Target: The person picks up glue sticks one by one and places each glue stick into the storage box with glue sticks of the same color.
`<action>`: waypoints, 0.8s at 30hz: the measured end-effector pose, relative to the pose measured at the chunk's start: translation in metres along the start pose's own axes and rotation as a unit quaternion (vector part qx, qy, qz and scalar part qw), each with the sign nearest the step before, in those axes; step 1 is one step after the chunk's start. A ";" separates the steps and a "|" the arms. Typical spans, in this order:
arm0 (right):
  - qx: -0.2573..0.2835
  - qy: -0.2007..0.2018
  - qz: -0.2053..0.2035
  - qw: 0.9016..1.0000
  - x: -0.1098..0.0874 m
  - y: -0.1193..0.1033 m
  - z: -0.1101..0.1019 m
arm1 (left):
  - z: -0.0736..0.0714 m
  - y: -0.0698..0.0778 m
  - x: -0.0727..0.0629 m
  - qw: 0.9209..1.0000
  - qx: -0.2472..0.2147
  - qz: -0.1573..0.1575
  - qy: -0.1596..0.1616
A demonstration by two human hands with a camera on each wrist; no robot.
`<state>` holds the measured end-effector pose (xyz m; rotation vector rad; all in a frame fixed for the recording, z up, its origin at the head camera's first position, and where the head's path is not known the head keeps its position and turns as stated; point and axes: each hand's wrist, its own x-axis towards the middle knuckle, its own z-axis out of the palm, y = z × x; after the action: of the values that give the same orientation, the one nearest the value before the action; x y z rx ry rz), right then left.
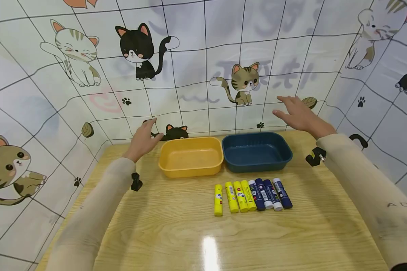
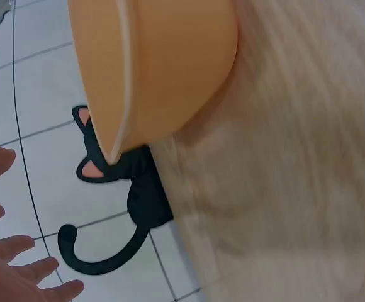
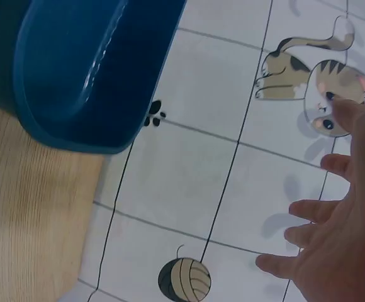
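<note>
My left hand [image 1: 143,139] is raised at the left of a yellow plastic basin [image 1: 191,174], fingers extended and holding nothing. In the left wrist view its spread fingers [image 2: 20,255] show against the wall, apart from the basin. My right hand [image 1: 300,117] hovers up past the right end of a dark blue basin [image 1: 257,166], also holding nothing. Its spread fingers [image 3: 314,211] appear in the right wrist view, away from the blue rim. Both basins stand side by side with nothing in them. In front lies a row of glue sticks, several yellow [image 1: 218,200] and several navy-and-white [image 1: 282,193].
The wooden table [image 1: 156,237] carries the basins near its back edge. A white sheet [image 1: 196,75] with grid lines and cartoon cats rises behind and along both sides. One yellow glue stick lies slightly apart at the row's left end.
</note>
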<state>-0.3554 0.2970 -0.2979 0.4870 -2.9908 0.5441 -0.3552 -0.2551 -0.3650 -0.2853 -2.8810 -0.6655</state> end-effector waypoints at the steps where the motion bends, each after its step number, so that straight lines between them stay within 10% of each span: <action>1: 0.001 0.002 -0.005 1.000 -0.003 -0.002 0.002 | 0.004 -0.001 -0.003 1.000 -0.021 0.000 -0.002; 13: 0.038 0.081 -0.017 0.996 -0.057 -0.021 0.026 | 0.039 -0.004 -0.037 0.986 -0.148 -0.060 0.051; 24: 0.077 0.026 -0.067 0.994 -0.096 -0.028 0.050 | 0.061 -0.001 -0.064 0.948 -0.290 -0.131 0.022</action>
<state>-0.2555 0.2832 -0.3469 0.6683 -2.8529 0.7668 -0.3010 -0.2384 -0.4332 0.0479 -2.6313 -1.5438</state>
